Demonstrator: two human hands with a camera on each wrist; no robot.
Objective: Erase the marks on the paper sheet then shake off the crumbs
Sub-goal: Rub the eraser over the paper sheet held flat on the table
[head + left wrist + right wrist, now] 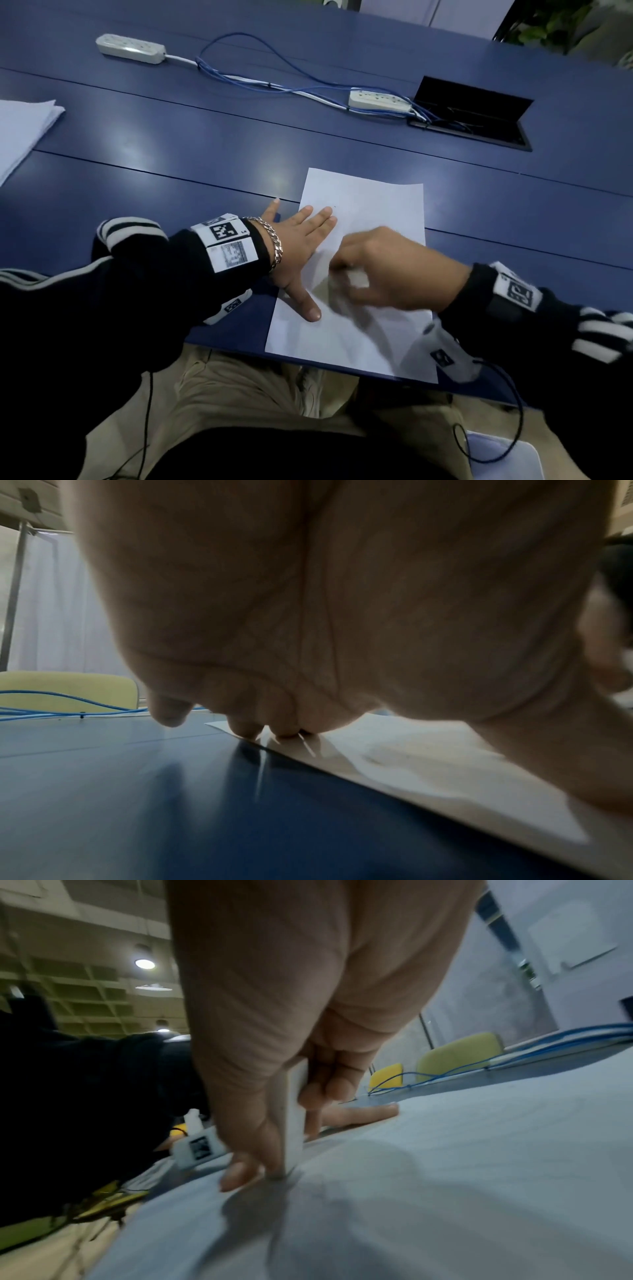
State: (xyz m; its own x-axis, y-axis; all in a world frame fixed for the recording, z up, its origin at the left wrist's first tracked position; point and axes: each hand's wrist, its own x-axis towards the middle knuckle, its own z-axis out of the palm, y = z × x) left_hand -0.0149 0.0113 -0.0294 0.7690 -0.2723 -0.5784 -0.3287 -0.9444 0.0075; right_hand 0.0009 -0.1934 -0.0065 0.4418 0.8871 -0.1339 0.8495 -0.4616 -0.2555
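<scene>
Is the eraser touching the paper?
Touching. In the right wrist view the eraser, pinched upright by the right hand, has its bottom corner pressed on the paper sheet, no gap showing.

The right hand (387, 270) is motion-blurred, hiding the eraser (356, 278).

Head view high, looking down, wrist views low, close, all sharing the paper sheet (363, 219)
</scene>
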